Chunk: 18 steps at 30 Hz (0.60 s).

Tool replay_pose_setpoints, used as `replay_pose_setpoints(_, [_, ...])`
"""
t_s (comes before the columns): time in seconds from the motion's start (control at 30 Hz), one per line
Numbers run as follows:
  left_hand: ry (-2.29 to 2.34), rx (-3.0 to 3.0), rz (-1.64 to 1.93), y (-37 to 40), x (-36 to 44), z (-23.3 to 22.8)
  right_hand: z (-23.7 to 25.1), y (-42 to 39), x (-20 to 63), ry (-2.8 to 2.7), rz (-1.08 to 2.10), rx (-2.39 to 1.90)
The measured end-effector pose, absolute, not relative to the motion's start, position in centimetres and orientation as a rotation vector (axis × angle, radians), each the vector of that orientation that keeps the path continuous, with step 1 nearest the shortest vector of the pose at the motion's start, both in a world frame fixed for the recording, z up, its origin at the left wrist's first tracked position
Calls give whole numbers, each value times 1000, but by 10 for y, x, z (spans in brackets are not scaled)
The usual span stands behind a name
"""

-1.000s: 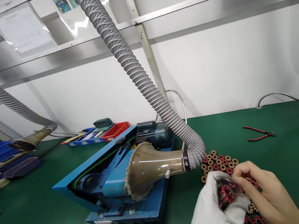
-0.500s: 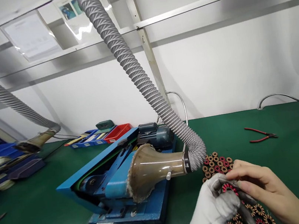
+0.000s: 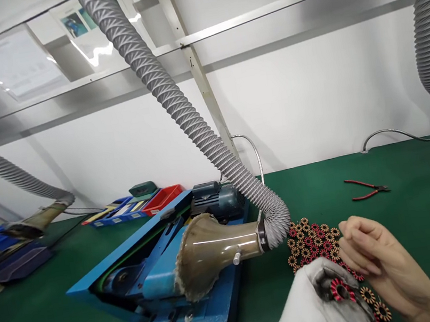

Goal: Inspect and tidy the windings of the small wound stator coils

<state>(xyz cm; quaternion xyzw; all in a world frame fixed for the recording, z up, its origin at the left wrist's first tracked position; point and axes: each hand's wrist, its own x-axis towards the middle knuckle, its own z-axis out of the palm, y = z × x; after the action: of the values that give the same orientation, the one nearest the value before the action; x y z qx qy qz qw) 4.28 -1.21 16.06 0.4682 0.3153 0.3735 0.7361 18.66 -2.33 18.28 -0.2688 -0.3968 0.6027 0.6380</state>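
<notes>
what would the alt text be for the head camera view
A white-gloved left hand pinches a red wound ring coil while the bare right hand curls beside it over a pile of red and tan coils on a green bench. Left of them sits a blue belt machine with a brown extraction funnel on a grey ribbed hose; red-handled pliers lie farther back.

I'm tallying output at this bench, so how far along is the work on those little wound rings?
No finished batch shows apart from the rest. In hand: the gloved left hand pinches one red wound ring, with the bare right hand curled close beside it. Left: a pile of rings lies on the green mat beside the blue belt machine, so much seems to remain.
</notes>
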Motion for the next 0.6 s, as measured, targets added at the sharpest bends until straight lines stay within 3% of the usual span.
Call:
replay_pose_setpoints(0.27, [737, 803, 1078, -24, 53, 186, 170, -38, 209, -1555, 877, -1142])
replay_pose_setpoints(0.6, [818, 918, 1085, -35, 47, 199, 195, -29, 188, -1568, 898, -897])
